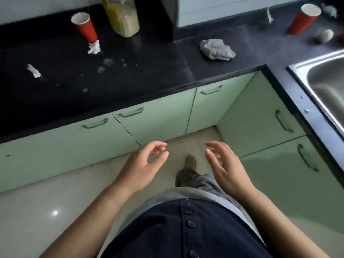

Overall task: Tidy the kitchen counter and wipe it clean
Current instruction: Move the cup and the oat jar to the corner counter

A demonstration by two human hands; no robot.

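Note:
The black L-shaped counter carries litter. A red paper cup stands at the back left with a crumpled white tissue at its base. Another tissue scrap lies further left, and pale spill spots dot the middle. A crumpled grey cloth lies near the corner. A second red cup stands at the far right. My left hand and my right hand hang open and empty over the floor, well short of the counter.
A tall bag of grain stands behind the left cup. A steel sink is set in the right counter, with a pale round object behind it. Green cabinet doors with metal handles run below. My shoe is on the tiled floor.

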